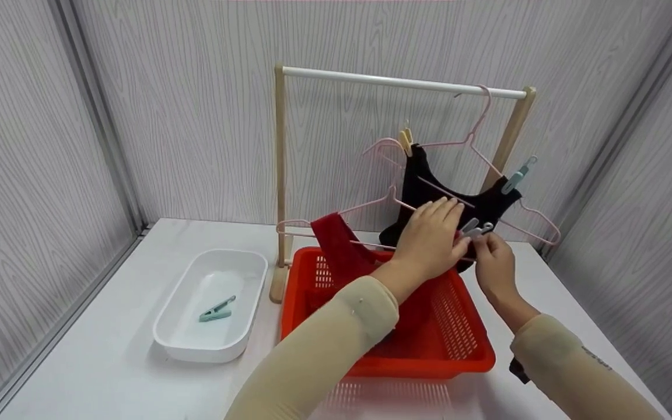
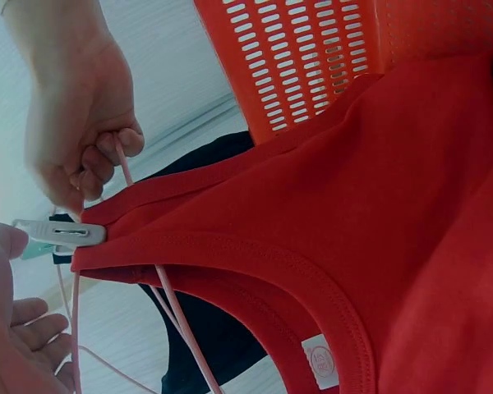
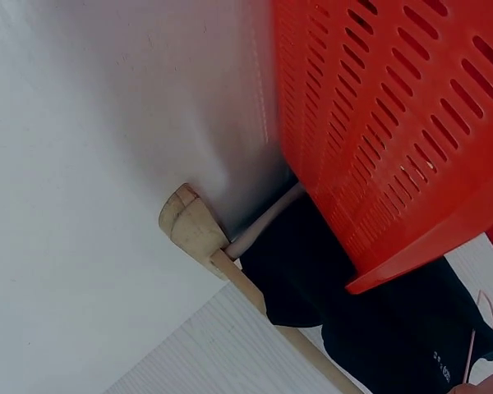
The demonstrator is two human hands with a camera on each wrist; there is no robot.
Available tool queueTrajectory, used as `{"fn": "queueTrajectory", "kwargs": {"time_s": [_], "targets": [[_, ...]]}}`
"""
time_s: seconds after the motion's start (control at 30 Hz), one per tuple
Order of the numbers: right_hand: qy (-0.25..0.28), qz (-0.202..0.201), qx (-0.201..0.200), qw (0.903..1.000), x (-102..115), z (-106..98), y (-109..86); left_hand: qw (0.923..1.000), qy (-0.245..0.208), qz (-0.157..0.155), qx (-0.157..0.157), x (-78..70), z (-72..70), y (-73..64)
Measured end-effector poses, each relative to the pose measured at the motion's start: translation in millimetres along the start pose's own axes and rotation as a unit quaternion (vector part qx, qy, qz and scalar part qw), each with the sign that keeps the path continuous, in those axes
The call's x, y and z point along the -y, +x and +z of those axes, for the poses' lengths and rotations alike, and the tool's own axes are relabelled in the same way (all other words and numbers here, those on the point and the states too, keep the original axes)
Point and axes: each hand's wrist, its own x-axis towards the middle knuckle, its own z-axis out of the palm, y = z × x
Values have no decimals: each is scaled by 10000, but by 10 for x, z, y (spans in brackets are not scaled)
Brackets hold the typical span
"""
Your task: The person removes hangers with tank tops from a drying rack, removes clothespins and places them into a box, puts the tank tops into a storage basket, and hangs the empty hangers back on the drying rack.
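A pink hanger [image 1: 365,205] carries a red tank top [image 2: 312,189] over the basket. A grey clothespin [image 2: 78,233] is clamped on one strap at the hanger's end. My left hand [image 1: 429,236] is beside that strap; in the left wrist view its thumb is at the clothespin's tail and its other fingers are loosely spread. My right hand [image 1: 496,265] pinches the pink hanger near the clothespin, fingers curled round the wire. Behind, a black tank top [image 1: 412,186] hangs from a second pink hanger [image 1: 479,125], with a yellow clothespin [image 1: 406,142] and a teal clothespin [image 1: 518,177].
A red slotted basket [image 1: 470,350] stands under the red top. The drying rack's white rail [image 1: 371,77] runs behind, on wooden posts [image 1: 280,169]. To the left sits a white tray [image 1: 164,335] with a teal clothespin [image 1: 217,312] in it. Panelled walls enclose the table.
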Motion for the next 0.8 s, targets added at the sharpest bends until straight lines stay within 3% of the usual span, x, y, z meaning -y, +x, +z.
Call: {"fn": "queueTrajectory", "kwargs": {"time_s": [0.2, 0.33, 0.63, 0.8], "targets": [[-36, -1, 56, 10000, 36, 2, -17, 9989, -10, 69, 460, -20, 2, 30], [-113, -27, 79, 9999, 45, 5, -23, 9980, -5, 243, 583, -22, 21, 42], [-185, -54, 124, 9997, 82, 4, -21, 9977, -449, 495, 137, -14, 57, 32], [-123, -28, 142, 9998, 114, 22, -29, 9976, -453, 502, 127, -26, 46, 22]]}}
